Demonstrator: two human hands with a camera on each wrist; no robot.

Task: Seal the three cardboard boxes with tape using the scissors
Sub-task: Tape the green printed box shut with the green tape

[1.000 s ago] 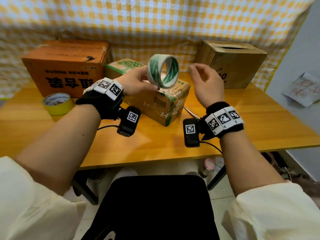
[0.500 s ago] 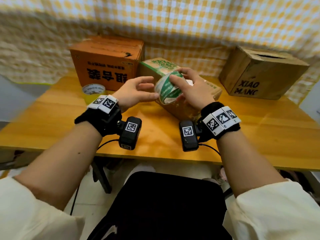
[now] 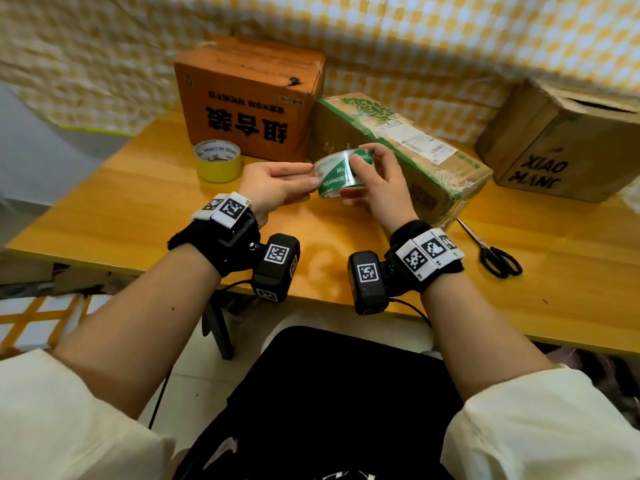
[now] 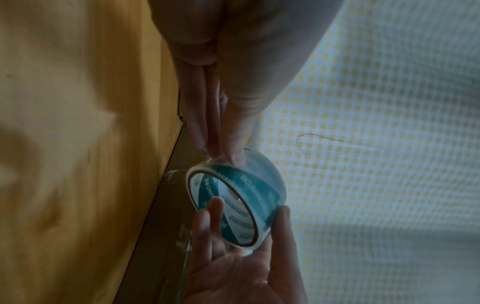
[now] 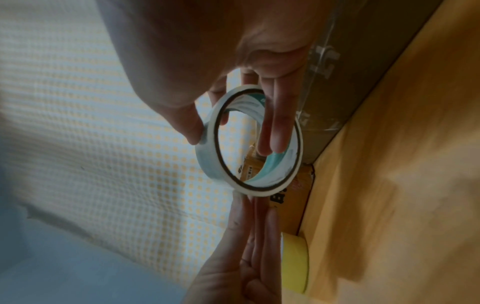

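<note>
A green-and-white tape roll (image 3: 332, 171) hangs above the table in front of the green-taped brown box (image 3: 398, 150). My right hand (image 3: 353, 178) grips it, thumb on the outer face and fingers through the core (image 5: 272, 133). My left hand (image 3: 311, 180) pinches the roll's left edge between its thumb and straight fingers (image 4: 228, 156). An orange box (image 3: 249, 98) stands at the back left and a brown box marked XIAO MANG (image 3: 554, 143) at the back right. Black-handled scissors (image 3: 491, 251) lie shut on the table to the right of my right wrist.
A yellow tape roll (image 3: 217, 161) lies flat in front of the orange box. The wooden table (image 3: 104, 209) has bare surface at the front left and front right. A yellow checked cloth (image 3: 415, 46) hangs behind the boxes.
The tape roll has come down from raised height to just above the table. My right hand took hold of it, and my left hand shifted to pinching its left edge.
</note>
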